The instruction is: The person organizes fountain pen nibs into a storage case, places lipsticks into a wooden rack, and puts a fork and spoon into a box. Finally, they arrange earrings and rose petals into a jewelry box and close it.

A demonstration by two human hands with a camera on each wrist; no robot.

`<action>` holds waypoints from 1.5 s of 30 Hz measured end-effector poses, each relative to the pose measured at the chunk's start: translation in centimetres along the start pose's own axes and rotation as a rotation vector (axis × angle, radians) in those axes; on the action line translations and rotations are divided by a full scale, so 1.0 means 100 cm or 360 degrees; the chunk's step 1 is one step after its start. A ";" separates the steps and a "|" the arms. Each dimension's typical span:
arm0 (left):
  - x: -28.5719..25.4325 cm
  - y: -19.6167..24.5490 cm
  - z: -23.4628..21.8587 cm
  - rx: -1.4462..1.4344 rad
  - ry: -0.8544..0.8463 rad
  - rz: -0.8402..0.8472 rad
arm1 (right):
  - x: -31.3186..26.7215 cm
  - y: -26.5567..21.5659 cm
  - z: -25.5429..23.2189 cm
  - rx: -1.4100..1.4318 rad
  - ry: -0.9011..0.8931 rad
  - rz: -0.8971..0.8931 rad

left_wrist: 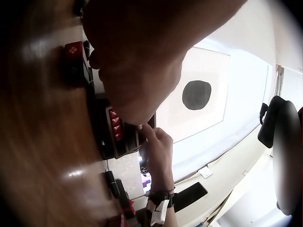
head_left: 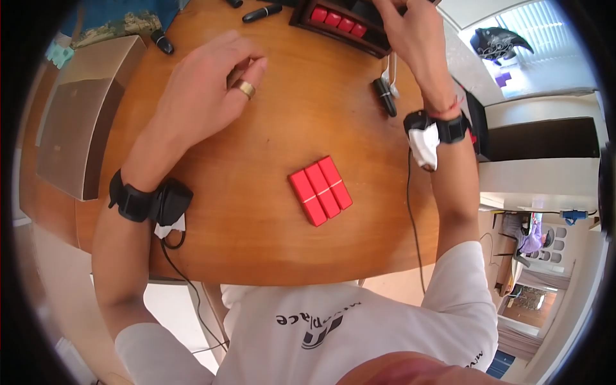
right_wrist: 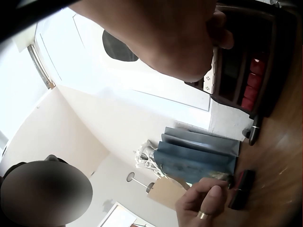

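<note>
My left hand (head_left: 208, 83) hovers over the left part of the wooden table, fingers loosely bent, a gold ring on one; it holds nothing. My right hand (head_left: 417, 38) is at the dark wooden organizer (head_left: 378, 46) at the back right. In the right wrist view its bent fingers are over the organizer, beside a white patterned box (right_wrist: 209, 78); I cannot tell whether they grip anything. Several small red boxes (head_left: 332, 19) sit in a row in one compartment. On the table in front of me, 3 red boxes (head_left: 321, 190) lie side by side.
A black tube (head_left: 384, 96) lies by shiny metal pieces near the organizer. Further black tubes (head_left: 262, 13) are at the back, another (head_left: 162, 42) by a large brown box (head_left: 90, 119) on the left. Cables run from both wrist cameras past the table's front edge.
</note>
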State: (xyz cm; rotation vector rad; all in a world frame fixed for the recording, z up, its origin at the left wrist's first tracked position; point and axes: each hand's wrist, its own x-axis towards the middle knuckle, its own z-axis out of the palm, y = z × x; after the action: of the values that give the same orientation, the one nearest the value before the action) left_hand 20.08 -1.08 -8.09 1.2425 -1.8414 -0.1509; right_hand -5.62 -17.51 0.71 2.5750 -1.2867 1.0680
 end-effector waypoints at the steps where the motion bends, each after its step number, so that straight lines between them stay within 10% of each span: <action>1: 0.000 -0.002 0.000 0.0046 0.0021 0.0027 | 0.000 0.003 0.007 -0.0012 0.0175 -0.0187; 8: -0.001 -0.009 -0.004 0.0150 -0.0008 -0.0079 | -0.030 -0.003 -0.024 -0.0072 0.0125 -0.0145; 11: 0.006 0.008 -0.017 0.0221 -0.0028 -0.0141 | -0.055 -0.015 -0.055 -0.0134 -0.0228 0.0306; 14: 0.004 0.036 -0.027 0.0239 -0.0150 -0.0100 | -0.090 0.035 -0.045 -0.0287 -0.0536 -0.0132; 17: -0.007 0.031 -0.013 -0.0046 -0.0516 -0.0096 | -0.118 0.011 -0.038 -0.0530 -0.0696 0.0174; 20: -0.017 0.051 0.005 -0.0112 -0.0481 0.0407 | -0.141 0.025 -0.025 -0.0591 -0.0571 0.0044; 24: -0.011 0.046 -0.009 -0.0023 -0.0511 0.0400 | -0.151 0.015 -0.025 -0.0461 -0.0570 0.0077; 32: 0.014 -0.040 -0.072 0.0544 -0.0086 -0.0263 | -0.168 -0.002 -0.036 -0.0188 -0.0458 0.0219; 35: 0.008 -0.073 -0.075 0.0543 -0.0069 -0.0097 | -0.173 0.011 -0.029 -0.0075 -0.0255 0.0172; 45: 0.007 -0.012 -0.051 0.0420 -0.0543 -0.0590 | -0.175 0.006 -0.024 0.0241 -0.0298 0.0082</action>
State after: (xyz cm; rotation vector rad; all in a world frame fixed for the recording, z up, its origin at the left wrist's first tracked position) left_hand 24.52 -0.44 -5.21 1.8326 -1.9409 -0.3505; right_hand -14.47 -5.21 -8.36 2.8285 -1.3679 0.9889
